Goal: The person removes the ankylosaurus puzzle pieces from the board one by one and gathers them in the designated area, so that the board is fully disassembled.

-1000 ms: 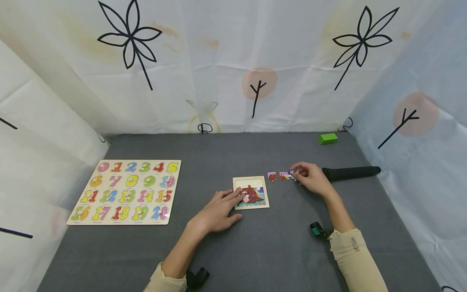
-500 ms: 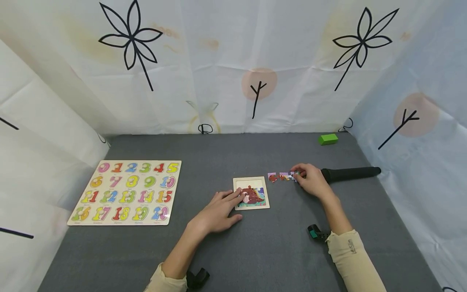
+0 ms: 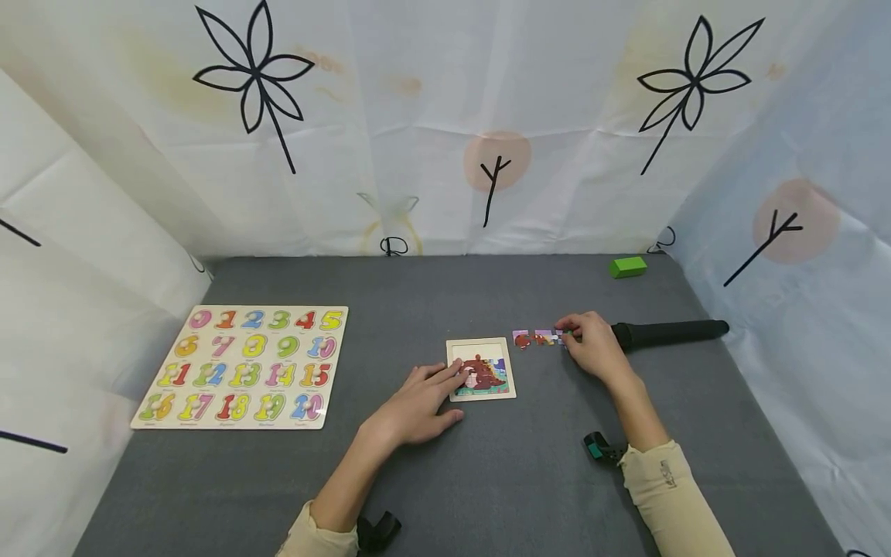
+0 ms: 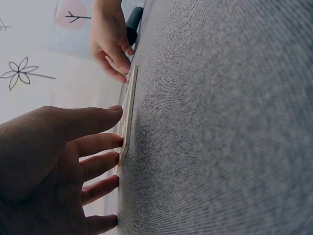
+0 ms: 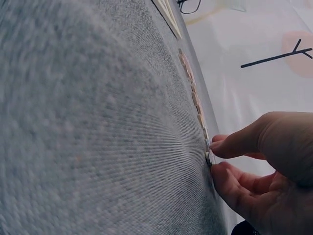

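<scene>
My left hand (image 3: 418, 406) rests with spread fingers on the left side of a small wooden jigsaw tray (image 3: 480, 342). Inside the tray, assembled pieces show a reddish-brown animal (image 3: 487, 376), and the upper strip is bare pale wood. In the left wrist view, the fingertips lie along the tray's edge (image 4: 128, 128). To the tray's right, my right hand (image 3: 595, 346) pinches a puzzle piece (image 5: 209, 157) between thumb and fingers, low at the cloth. That piece is mostly covered by the fingertips. Two more puzzle pieces, a left one (image 3: 521, 340) and a middle one (image 3: 544, 337), lie in a row beside it.
A large number puzzle board (image 3: 240, 367) lies at the left of the grey tabletop (image 3: 390, 294). A black rod-shaped object (image 3: 671, 333) lies just right of my right hand. At the back right sits a green block (image 3: 628, 267). White printed cloth (image 3: 418, 100) encloses the back and sides.
My right wrist and forearm have swung slightly left while the fingers stay at the right end of the row. The left hand and tray have not visibly moved.
</scene>
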Motion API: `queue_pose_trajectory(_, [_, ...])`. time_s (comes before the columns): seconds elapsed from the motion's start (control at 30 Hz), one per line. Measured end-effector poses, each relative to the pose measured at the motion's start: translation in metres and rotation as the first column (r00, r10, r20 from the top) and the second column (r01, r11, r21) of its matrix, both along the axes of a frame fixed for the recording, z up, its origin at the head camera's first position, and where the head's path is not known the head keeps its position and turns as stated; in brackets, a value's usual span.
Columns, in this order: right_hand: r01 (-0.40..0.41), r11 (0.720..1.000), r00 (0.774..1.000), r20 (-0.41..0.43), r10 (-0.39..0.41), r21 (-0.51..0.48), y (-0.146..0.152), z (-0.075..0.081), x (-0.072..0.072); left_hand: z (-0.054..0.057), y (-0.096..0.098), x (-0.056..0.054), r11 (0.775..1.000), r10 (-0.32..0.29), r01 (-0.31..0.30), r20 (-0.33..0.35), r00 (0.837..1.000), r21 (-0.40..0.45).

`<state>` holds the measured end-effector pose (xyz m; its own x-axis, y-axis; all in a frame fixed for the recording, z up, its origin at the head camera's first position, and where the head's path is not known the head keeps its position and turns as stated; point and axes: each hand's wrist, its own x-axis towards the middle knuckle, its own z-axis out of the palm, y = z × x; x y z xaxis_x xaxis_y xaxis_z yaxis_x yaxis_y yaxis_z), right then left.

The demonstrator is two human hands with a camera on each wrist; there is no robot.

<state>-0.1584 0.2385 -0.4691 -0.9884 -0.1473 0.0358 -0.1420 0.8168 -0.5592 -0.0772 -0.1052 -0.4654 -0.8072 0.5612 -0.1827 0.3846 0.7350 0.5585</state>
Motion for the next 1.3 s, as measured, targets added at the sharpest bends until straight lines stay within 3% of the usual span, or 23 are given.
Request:
queue_pose_trajectory(0.3, [-0.052,0.992,0.999,0.002,0.053,-0.110,-0.002,0.003,0.000,-0.001,0.000,0.000,1.000,-0.006,0.006,0.000,1.000,0.000])
queue_pose_trajectory(0.63, [-0.170,0.942,0.981,0.039,0.189,-0.289,-0.021,0.007,0.005,0.001,0.001,-0.001,1.000,-0.009,0.009,0.004,1.000,-0.002])
queue_pose_trajectory(0.93, [-0.275,0.891,0.947,0.058,0.316,-0.362,-0.056,0.008,0.009,0.002,0.003,-0.001,0.998,0.006,-0.007,-0.012,1.000,-0.058])
queue_pose_trajectory(1.3, [-0.363,0.843,0.889,0.124,0.441,-0.396,-0.104,0.004,0.006,0.002,0.000,0.000,1.000,-0.011,0.010,-0.051,0.999,-0.011])
